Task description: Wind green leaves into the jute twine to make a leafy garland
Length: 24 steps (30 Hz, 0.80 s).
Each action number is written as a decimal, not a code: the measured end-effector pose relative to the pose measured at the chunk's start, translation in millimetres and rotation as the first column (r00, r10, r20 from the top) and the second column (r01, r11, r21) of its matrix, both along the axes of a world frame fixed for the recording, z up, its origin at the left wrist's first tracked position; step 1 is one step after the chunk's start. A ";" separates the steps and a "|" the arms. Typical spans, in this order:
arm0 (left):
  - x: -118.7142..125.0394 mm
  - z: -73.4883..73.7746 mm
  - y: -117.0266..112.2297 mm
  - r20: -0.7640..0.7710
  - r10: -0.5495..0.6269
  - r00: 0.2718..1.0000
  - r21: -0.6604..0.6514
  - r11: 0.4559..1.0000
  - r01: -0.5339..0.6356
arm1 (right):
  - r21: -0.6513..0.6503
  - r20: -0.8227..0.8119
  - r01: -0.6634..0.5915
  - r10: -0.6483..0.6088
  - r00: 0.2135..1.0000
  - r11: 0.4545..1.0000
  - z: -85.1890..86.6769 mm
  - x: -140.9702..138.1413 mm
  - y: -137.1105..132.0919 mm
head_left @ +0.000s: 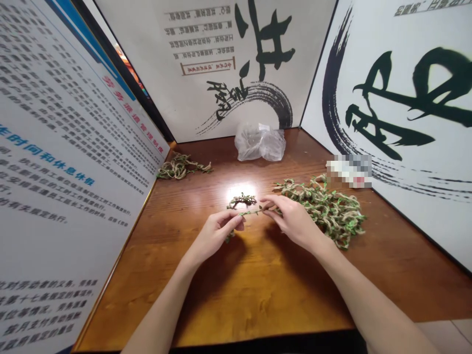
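Observation:
A short length of jute cord with small green leaves (pixel 250 212) is stretched between my two hands above the wooden table (pixel 236 295). My left hand (pixel 216 234) pinches its left end, fingers closed. My right hand (pixel 291 219) pinches the other end between thumb and fingertips. Just behind the cord lies a small coiled piece of the same leafy cord (pixel 241 200). A big loose pile of leafy cord (pixel 328 206) sits directly right of my right hand.
A smaller bundle of leafy cord (pixel 180 167) lies at the back left by the printed board (pixel 66 162). A crumpled clear plastic bag (pixel 260 142) rests at the back. Calligraphy panels (pixel 405 108) wall in the back and right. A blurred packet (pixel 350 169) lies by the right panel.

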<state>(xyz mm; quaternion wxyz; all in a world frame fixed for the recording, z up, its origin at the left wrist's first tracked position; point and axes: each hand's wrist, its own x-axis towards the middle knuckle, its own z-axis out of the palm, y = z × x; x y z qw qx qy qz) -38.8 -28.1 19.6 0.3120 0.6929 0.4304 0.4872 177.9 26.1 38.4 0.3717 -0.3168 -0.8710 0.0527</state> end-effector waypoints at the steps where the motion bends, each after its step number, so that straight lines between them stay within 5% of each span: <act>1: 0.2 1.0 -0.5 0.030 -0.014 0.999 0.004 1.000 0.014 | 0.018 0.015 0.025 -0.025 1.000 1.000 1.0 1.0 1.0; 9: 2.8 -4.6 1.1 0.208 -0.067 0.976 -0.010 0.997 0.071 | -0.002 0.137 -0.059 0.059 0.989 0.998 4.3 0.7 0.0; 16: 7.7 -15.2 5.7 0.270 -0.081 0.959 -0.060 0.993 0.101 | -0.210 -0.140 0.064 -0.095 0.986 0.976 1.9 -2.4 3.1; 20: 12.8 -16.3 4.8 0.275 -0.084 0.958 -0.031 0.995 0.096 | -0.279 -0.147 0.188 -0.235 0.961 0.942 0.3 -6.3 0.4; 24: 17.0 -17.6 4.1 0.297 -0.102 0.950 0.025 0.995 0.099 | -0.245 -0.145 0.118 -0.157 0.977 0.962 -1.9 -9.7 -4.0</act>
